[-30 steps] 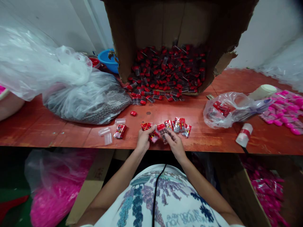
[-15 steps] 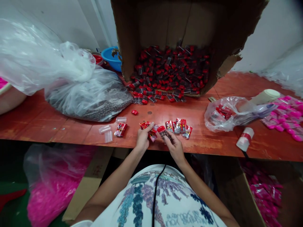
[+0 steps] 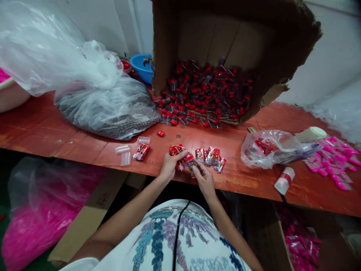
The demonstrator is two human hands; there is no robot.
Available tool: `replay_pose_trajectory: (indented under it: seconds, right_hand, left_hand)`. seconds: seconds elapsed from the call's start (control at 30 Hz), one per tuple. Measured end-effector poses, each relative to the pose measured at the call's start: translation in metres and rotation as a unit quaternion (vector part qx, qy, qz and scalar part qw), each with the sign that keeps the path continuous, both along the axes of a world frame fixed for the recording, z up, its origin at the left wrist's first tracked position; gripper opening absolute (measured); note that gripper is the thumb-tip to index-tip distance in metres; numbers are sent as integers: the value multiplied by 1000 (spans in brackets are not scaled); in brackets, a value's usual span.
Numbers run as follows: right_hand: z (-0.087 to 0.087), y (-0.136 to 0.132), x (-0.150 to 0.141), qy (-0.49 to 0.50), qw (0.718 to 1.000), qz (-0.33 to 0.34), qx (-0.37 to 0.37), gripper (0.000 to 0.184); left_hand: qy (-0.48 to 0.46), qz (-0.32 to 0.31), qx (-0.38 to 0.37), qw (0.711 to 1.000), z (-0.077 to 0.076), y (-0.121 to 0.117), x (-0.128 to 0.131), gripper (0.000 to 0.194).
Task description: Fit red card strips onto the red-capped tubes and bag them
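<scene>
My left hand (image 3: 168, 166) is closed on several red printed packets (image 3: 175, 149), pinched under the thumb. My right hand (image 3: 205, 179) grips a small clear container of dark beads (image 3: 192, 163) by its lower end. The container lies tilted against the packets, its upper end close to my left thumb. To the right of my hands lie several loose red and silver packets (image 3: 212, 156). Left of them is a stack of red packets (image 3: 141, 152) beside clear empty containers (image 3: 125, 158). A red cap (image 3: 160, 133) lies on the table beyond.
A torn cardboard box (image 3: 163, 71) on its side spills filled red-capped containers (image 3: 208, 92). At left slumps a plastic bag of dark beads (image 3: 109, 109); a blue basin (image 3: 141, 67) stands behind. Rightward are a clear bag (image 3: 261, 148), a white roll (image 3: 284, 180) and pink-capped containers (image 3: 332, 160).
The bead container in my right hand has moved left onto the packets in my left hand. The view has shifted and tilted slightly.
</scene>
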State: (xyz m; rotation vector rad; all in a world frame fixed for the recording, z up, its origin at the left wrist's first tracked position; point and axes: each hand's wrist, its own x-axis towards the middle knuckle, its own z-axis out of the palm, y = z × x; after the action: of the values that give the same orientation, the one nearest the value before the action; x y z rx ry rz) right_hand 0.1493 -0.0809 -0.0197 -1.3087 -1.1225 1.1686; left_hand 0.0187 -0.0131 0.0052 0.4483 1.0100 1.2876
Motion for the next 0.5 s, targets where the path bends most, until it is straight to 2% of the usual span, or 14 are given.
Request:
replay_pose_trajectory:
  seconds: [0.2,0.37,0.5]
  right_hand:
    - [1,3,3,-39,999,-4,36,39]
    - [4,3,3,18,1000,-8,7,37]
    - [2,2,0,27,998,-42,30,29]
  left_hand:
    - [19,-54,38,998,1,-6,-4,28]
    - [32,-95,52,994,1,-7,-8,26]
    - [21,-105,59,993,2,-7,-10,27]
